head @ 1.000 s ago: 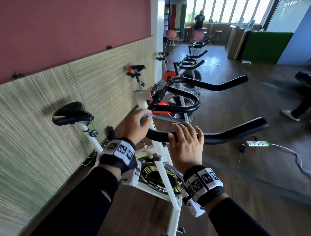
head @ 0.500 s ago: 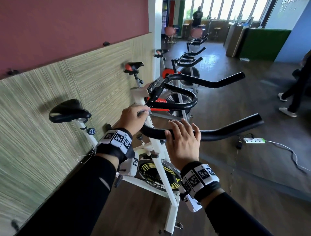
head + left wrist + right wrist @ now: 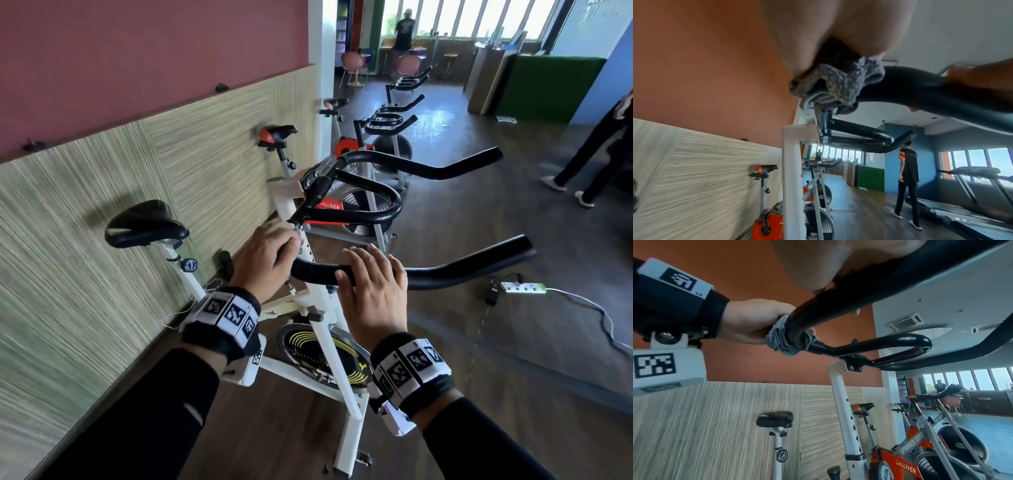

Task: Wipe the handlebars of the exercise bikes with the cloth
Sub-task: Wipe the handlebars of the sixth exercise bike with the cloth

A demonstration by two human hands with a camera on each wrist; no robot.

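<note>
The nearest white exercise bike has a black handlebar. My left hand grips a grey-blue cloth wrapped around the bar's bend close to the stem. In the head view only a scrap of the cloth shows past my fingers. In the right wrist view the cloth encircles the bar under the left hand. My right hand lies over the near bar just right of the left, fingers curled over it and thumb below. The handlebar runs under the right palm.
The bike's black saddle stands left by the striped wall panel. More bikes line the wall ahead. A power strip with its cable lies on the floor to the right. A person's legs are at the far right, and a treadmill beyond.
My left hand with the cloth has shifted a little along the bend near the stem. The right hand keeps its hold. The person at the right has stepped further into view.
</note>
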